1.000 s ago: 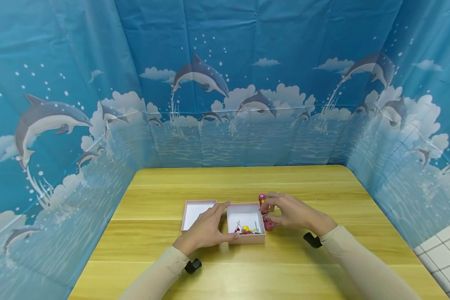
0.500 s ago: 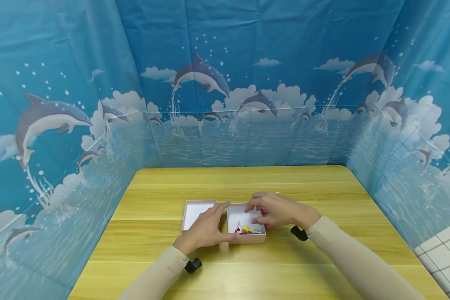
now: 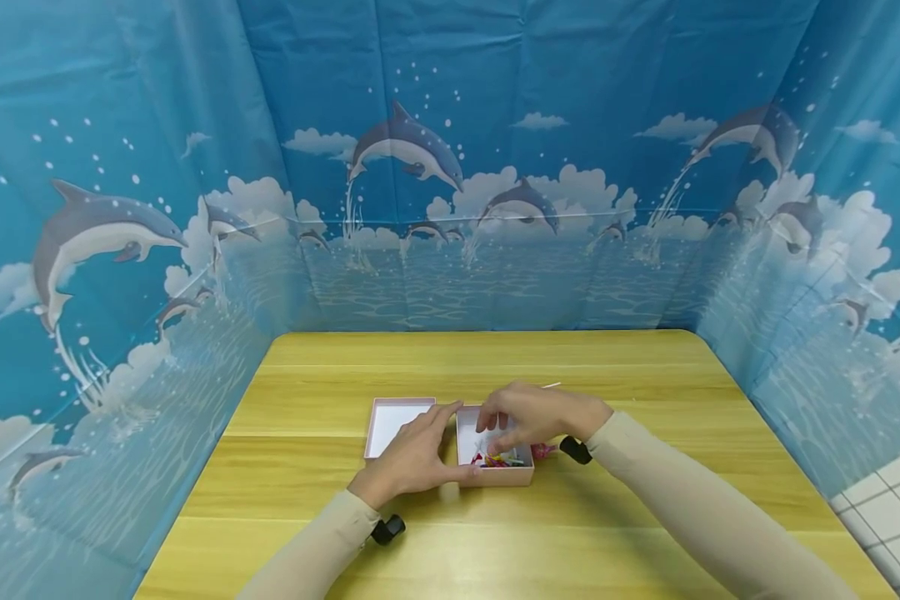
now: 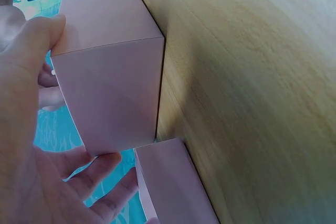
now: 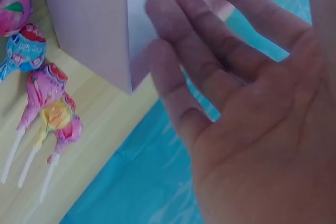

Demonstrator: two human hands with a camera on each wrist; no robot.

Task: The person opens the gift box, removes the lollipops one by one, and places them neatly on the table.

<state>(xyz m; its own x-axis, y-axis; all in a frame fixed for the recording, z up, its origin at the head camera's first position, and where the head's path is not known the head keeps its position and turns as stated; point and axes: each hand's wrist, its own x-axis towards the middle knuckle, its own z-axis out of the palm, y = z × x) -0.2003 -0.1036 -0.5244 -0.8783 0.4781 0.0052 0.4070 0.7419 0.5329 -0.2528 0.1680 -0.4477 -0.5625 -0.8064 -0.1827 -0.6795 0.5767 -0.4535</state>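
Note:
My left hand (image 3: 412,462) grips the left side of a pink box (image 3: 506,477), its thumb on the near wall and fingers toward the far corner. In the left wrist view the thumb presses the box's (image 4: 113,90) rim. My right hand (image 3: 536,414) reaches over the box with bent, parted fingers; nothing shows between them. Inside lie several wrapped lollipops (image 3: 504,458), partly hidden by that hand. More lollipops (image 5: 47,85) with pink, blue and yellow wrappers lie outside the box's right wall, mostly covered by the right hand in the head view.
A shallow pink lid (image 3: 399,414) with a white inside lies left of the box, partly behind my left hand. A white stick (image 3: 552,385) shows beyond the right hand. Blue dolphin curtains (image 3: 450,275) border the wooden table (image 3: 450,358).
My right hand has moved left from the lollipops beside the box to over the box's inside. My left hand has kept its place on the box.

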